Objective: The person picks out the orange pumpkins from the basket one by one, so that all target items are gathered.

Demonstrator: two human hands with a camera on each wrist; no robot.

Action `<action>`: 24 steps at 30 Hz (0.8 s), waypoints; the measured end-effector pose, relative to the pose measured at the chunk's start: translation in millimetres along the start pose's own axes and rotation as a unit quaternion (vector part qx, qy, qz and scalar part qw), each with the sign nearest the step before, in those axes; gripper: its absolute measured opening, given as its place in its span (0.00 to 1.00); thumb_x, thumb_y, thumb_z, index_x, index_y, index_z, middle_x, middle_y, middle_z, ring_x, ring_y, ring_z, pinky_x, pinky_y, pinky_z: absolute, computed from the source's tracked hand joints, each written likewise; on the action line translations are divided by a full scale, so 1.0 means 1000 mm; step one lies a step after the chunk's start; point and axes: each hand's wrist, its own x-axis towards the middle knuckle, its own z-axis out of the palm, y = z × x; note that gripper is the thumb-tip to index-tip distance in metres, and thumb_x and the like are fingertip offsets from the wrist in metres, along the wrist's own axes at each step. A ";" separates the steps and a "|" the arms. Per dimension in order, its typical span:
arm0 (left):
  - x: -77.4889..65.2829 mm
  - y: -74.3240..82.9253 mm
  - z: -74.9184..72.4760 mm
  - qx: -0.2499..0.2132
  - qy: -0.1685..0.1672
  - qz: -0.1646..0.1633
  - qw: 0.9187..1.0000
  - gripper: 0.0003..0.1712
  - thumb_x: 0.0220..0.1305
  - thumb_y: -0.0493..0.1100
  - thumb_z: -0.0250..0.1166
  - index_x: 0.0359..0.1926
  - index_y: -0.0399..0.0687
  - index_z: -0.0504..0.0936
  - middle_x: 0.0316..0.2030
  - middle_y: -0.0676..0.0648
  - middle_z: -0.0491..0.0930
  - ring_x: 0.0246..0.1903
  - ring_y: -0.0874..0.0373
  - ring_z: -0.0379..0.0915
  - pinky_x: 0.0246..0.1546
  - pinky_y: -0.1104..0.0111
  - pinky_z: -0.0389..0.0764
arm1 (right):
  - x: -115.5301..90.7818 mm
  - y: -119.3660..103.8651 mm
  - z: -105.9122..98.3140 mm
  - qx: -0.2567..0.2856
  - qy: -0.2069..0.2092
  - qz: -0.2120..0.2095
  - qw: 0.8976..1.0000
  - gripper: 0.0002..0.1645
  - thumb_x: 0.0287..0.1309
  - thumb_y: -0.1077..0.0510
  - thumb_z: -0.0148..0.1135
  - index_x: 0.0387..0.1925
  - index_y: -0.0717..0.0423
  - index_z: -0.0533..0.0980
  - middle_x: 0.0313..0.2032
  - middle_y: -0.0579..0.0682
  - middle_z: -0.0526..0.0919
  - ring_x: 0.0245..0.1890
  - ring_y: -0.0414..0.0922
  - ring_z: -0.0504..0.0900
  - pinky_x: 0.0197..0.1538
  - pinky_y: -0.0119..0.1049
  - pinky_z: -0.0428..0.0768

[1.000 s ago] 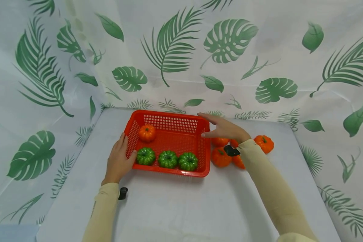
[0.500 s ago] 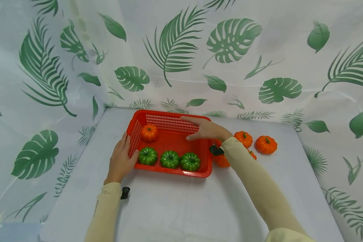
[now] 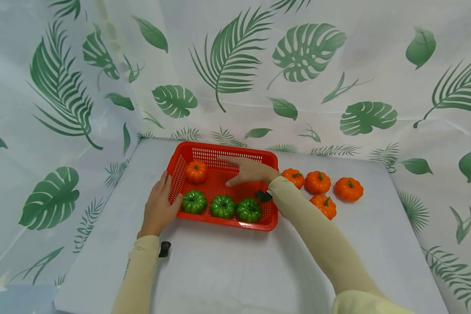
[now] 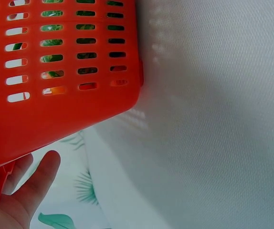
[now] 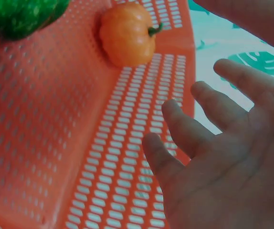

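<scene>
A red plastic basket [image 3: 220, 225] with slotted walls sits on the white table. Inside it are a small orange pumpkin [image 3: 196, 172] at the back left and three glossy green pumpkins [image 3: 194, 202] along the front. My left hand [image 3: 160, 207] holds the basket's left rim, thumb near the front corner; the left wrist view shows the fingers [image 4: 40, 179] beside a red tab at the rim. My right hand [image 3: 251, 170] reaches over the basket's right side, fingers spread and holding nothing. In the right wrist view its open palm faces the orange pumpkin [image 5: 128, 36].
Right of the basket, several orange pumpkins [image 3: 318, 182] lie on the white table [image 3: 227, 270], partly behind the right forearm. A white curtain [image 3: 243, 104] with green leaf prints rises behind the table and along both sides. Black wrist cameras [image 3: 165, 249] sit on the sleeves.
My right hand has moved left, from the basket's right rim to over its inside, uncovering the orange pumpkins on the right. The left hand stays at the left rim. The view shifts slightly.
</scene>
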 end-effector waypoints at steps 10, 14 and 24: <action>0.002 0.000 -0.002 -0.001 -0.003 -0.006 1.000 0.43 0.74 0.46 0.62 0.82 0.31 0.58 0.84 0.38 0.52 0.79 0.37 0.54 0.75 0.38 0.60 | 0.035 -0.004 0.016 0.033 -0.012 -0.009 0.999 0.59 0.61 0.43 0.76 0.86 0.40 0.56 0.83 0.52 0.58 0.81 0.53 0.58 0.77 0.62 0.62; 0.003 0.000 -0.002 0.002 -0.007 -0.011 1.000 0.44 0.74 0.47 0.62 0.82 0.33 0.58 0.84 0.38 0.52 0.79 0.37 0.54 0.74 0.39 0.61 | 0.047 -0.007 0.020 0.037 -0.013 0.000 0.999 0.59 0.60 0.43 0.77 0.86 0.41 0.56 0.83 0.51 0.59 0.81 0.56 0.57 0.77 0.63 0.61; 0.002 -0.003 -0.001 0.001 -0.001 -0.003 1.000 0.44 0.74 0.47 0.63 0.82 0.32 0.59 0.83 0.37 0.53 0.78 0.36 0.55 0.74 0.39 0.62 | 0.073 -0.010 0.033 0.066 -0.023 0.008 0.998 0.58 0.60 0.51 0.78 0.86 0.44 0.57 0.82 0.50 0.59 0.80 0.54 0.57 0.77 0.63 0.60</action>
